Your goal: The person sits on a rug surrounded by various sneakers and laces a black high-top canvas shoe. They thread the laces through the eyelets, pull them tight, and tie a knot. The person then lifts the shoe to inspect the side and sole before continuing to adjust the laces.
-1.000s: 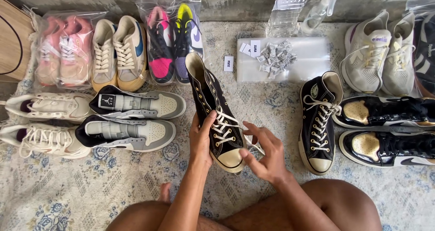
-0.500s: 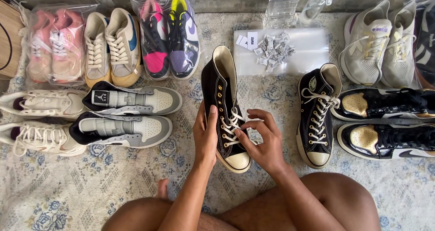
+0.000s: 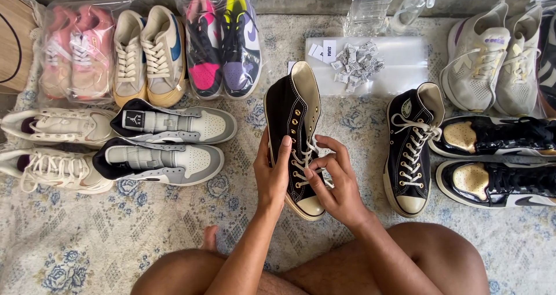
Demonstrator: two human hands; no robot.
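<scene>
While your left hand (image 3: 271,173) grips the side of the black high-top sneaker (image 3: 294,134) at the middle of the patterned rug (image 3: 174,214), your right hand (image 3: 339,185) pinches its white lace (image 3: 306,156) between clenched fingers (image 3: 317,169), its laced twin (image 3: 412,150) just to the right.

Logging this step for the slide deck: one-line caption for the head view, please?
Left hand steadies a black high-top sneaker while right hand works its white laces.

light: bright, even daylight | shadows: soft, faint | focus: sharp throughout | edges: slight wide-angle bend
</scene>
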